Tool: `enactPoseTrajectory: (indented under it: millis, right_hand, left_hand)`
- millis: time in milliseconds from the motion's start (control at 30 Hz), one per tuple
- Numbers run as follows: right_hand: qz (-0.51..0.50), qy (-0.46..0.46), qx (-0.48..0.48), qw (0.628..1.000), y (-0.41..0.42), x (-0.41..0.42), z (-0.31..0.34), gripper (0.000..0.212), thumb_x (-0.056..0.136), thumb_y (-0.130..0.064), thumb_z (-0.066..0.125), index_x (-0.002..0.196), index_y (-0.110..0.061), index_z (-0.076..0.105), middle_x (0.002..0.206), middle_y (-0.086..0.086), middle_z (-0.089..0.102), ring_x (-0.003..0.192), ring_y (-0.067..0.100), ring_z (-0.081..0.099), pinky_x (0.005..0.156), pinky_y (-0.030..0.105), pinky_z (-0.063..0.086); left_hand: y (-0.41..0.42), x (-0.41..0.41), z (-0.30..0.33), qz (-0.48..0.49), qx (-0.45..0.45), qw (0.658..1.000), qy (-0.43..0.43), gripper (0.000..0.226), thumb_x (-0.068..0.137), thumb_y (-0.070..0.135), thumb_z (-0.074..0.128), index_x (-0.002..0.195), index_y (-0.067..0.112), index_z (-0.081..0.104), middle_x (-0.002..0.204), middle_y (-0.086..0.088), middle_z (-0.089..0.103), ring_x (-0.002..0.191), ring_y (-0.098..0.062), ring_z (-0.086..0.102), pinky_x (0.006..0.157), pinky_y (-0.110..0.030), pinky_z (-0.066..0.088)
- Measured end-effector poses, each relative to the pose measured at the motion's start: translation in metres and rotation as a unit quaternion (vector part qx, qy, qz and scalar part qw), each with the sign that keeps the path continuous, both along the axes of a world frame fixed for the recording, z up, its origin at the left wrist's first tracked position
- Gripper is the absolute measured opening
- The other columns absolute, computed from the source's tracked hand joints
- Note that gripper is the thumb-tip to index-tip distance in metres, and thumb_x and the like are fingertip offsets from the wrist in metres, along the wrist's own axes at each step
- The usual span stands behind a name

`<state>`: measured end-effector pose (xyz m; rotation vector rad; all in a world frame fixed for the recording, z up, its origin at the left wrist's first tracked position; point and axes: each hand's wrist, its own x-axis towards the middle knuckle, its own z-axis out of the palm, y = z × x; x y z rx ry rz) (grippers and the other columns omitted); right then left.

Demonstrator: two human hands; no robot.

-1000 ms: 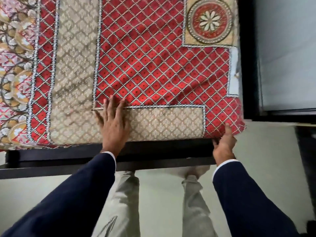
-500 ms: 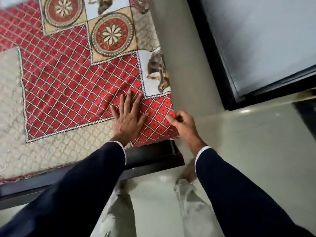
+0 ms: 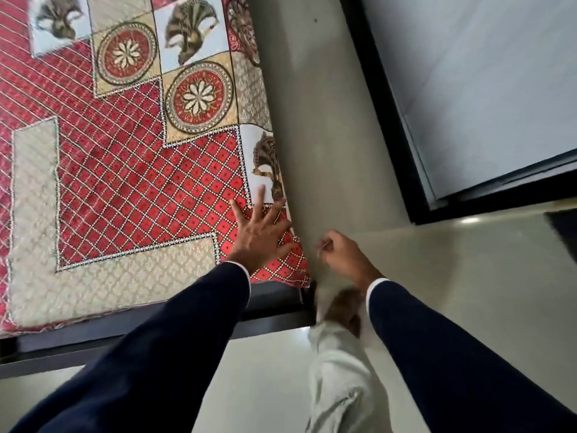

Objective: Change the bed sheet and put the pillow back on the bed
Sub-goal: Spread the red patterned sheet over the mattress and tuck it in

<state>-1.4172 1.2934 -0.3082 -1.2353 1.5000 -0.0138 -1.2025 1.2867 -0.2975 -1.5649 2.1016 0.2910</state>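
A: Where's the bed sheet rn? We see it spread flat over the mattress, red diamond grid w/ beige bands, medallion squares and pale panels w/ brown figures further up.

B: Yep, and its near right corner sits just above the dark bed frame. That corner's our landmark.

A: Left hand?

B: Flat on the sheet just inside that corner, palm down, fingers straight and spread wide, tips reaching the pale panel's lower edge. Pressing, not gripping anything.

A: Right hand?

B: Just right of the corner, off the mattress edge, over the beige wall and floor. Fingers curled in. Thumb and forefinger seem pinched together, w/ maybe a thin bit at the tips, but we can't tell if it's sheet edge or nothing. It's blurred.

A: So touching the sheet or not?

B: Can't say. It's v. close to the corner's side, gap looks small.

A: Rest?

B: Navy sleeves w/ white cuffs on both arms. Light trouser leg below the corner, foot blurred by the frame's end. Dark-framed panel well right of the corner, beyond the wall strip.
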Motion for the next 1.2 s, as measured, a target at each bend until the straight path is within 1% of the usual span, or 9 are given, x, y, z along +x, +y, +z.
enactPoseTrajectory:
  millis: [233,400,467,567,700,833,1000,1100,1200]
  right_hand:
    - [0.072,-0.009,0.072,0.995,-0.023,-0.021,0.006,0.010,0.084,-0.019,0.072,0.088,-0.020,0.062,0.079,-0.004,0.064,0.081,0.018,0.062,0.082,0.028,0.048]
    - [0.144,-0.036,0.173,0.974,0.006,0.019,-0.011,0.059,0.067,-0.019,0.084,0.115,-0.023,0.048,0.096,-0.007,0.061,0.088,0.014,0.059,0.086,0.031,0.052]
    - [0.134,-0.014,0.234,0.963,0.018,0.039,-0.025,0.068,0.060,-0.034,0.081,0.119,-0.026,0.048,0.087,-0.003,0.066,0.069,0.015,0.061,0.070,0.032,0.057]
    - [0.033,0.051,0.347,0.936,0.015,0.057,-0.030,0.015,0.088,-0.024,0.059,0.093,-0.010,0.062,0.051,0.004,0.064,0.040,0.015,0.058,0.044,0.021,0.043]
    - [-0.169,0.034,0.332,0.927,-0.004,0.053,-0.032,0.021,0.090,-0.011,0.043,0.082,-0.008,0.063,0.062,0.013,0.070,0.051,0.028,0.069,0.046,0.033,0.051]
    - [-0.465,-0.074,0.318,0.823,-0.037,0.027,-0.045,0.033,0.101,0.002,0.032,0.078,-0.005,0.055,0.055,0.009,0.064,0.043,0.022,0.063,0.040,0.025,0.050]
    - [-0.224,0.016,0.232,0.946,-0.046,0.022,-0.057,0.012,0.083,-0.011,0.047,0.075,-0.014,0.055,0.077,0.006,0.057,0.070,0.019,0.052,0.068,0.039,0.047]
    - [-0.122,0.002,0.335,0.934,-0.044,0.036,-0.052,0.023,0.093,-0.011,0.054,0.078,-0.028,0.057,0.082,-0.003,0.060,0.076,0.016,0.057,0.083,0.037,0.052]
    - [-0.044,-0.014,0.277,0.960,-0.069,0.054,-0.051,0.011,0.087,-0.021,0.057,0.084,-0.013,0.065,0.092,0.015,0.069,0.083,0.026,0.063,0.084,0.043,0.055]
  left_hand:
    - [-0.020,-0.018,0.016,-0.004,0.049,0.999,0.012,0.049,0.095,0.065,0.038,0.138,0.044,0.049,0.165,0.006,0.020,0.154,-0.028,-0.015,0.100,-0.087,-0.004]
    - [-0.021,-0.008,0.001,-0.002,0.036,0.998,0.047,0.035,0.094,0.058,0.039,0.111,0.043,0.066,0.157,0.008,0.037,0.156,-0.025,-0.004,0.101,-0.085,-0.002]
    - [-0.019,-0.007,-0.006,0.003,0.025,0.998,0.059,0.035,0.095,0.055,0.038,0.105,0.041,0.068,0.157,0.007,0.038,0.156,-0.025,-0.003,0.103,-0.084,-0.006]
    - [-0.024,-0.007,-0.002,-0.017,0.043,0.997,0.063,0.041,0.098,0.055,0.034,0.115,0.039,0.068,0.160,0.003,0.036,0.156,-0.026,-0.004,0.106,-0.080,-0.014]
    - [-0.051,-0.013,0.007,-0.156,0.119,0.980,0.024,0.055,0.103,0.050,0.027,0.144,0.021,0.049,0.157,-0.009,0.039,0.154,-0.034,0.013,0.116,-0.069,-0.011]
    - [-0.090,-0.027,-0.004,-0.257,0.200,0.945,-0.017,0.045,0.101,0.048,0.041,0.129,0.019,0.061,0.127,-0.006,0.064,0.127,-0.030,0.052,0.119,-0.064,0.010]
    - [-0.115,-0.045,-0.025,-0.272,0.265,0.921,-0.089,0.045,0.102,0.042,0.041,0.131,0.014,0.061,0.132,-0.008,0.061,0.128,-0.031,0.052,0.118,-0.064,0.016]
    - [-0.120,-0.050,-0.031,-0.262,0.261,0.926,-0.081,0.042,0.102,0.037,0.043,0.133,0.011,0.058,0.134,-0.011,0.060,0.129,-0.033,0.050,0.116,-0.061,0.022]
    - [-0.134,-0.045,-0.022,-0.217,0.225,0.950,-0.015,0.036,0.101,0.036,0.046,0.126,0.016,0.062,0.128,-0.008,0.063,0.123,-0.031,0.055,0.117,-0.065,0.012]
